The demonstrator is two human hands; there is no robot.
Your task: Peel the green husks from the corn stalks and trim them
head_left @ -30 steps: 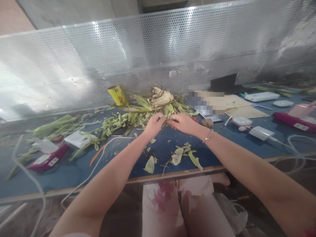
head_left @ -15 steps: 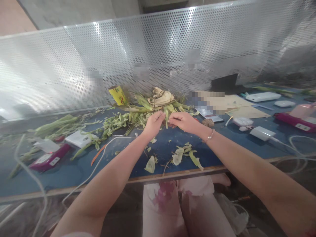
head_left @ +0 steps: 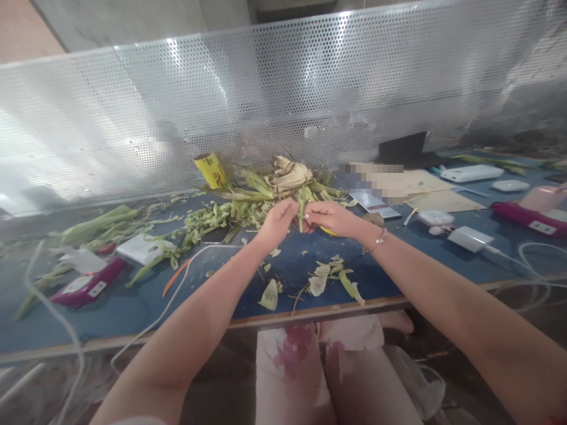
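Note:
A narrow strip of green corn husk (head_left: 301,217) stands upright between my two hands. My left hand (head_left: 280,217) pinches it from the left, thumb and fingers pressed together. From the other side my right hand (head_left: 328,217) grips the same strip between thumb and fingertips; some of its fingers are hidden. Just behind them lies a heap of husks (head_left: 261,189), with a dry, pale bundle of husk (head_left: 290,176) on top. Many small twisted green husk pieces (head_left: 206,221) are piled to the left. Loose husk scraps (head_left: 319,280) lie in front, near the table edge.
A yellow tube (head_left: 212,171) leans by the perforated metal screen (head_left: 283,77). Purple power strips sit at the left (head_left: 91,283) and right (head_left: 527,221). A white cable (head_left: 177,289) crosses the blue table. Phone (head_left: 375,203), cardboard (head_left: 425,183) and white charger (head_left: 472,239) lie to the right.
The strip has shifted slightly and shows more of its width between my fingers. A yellow edge now shows beneath my right hand. Both arms have stayed almost in place.

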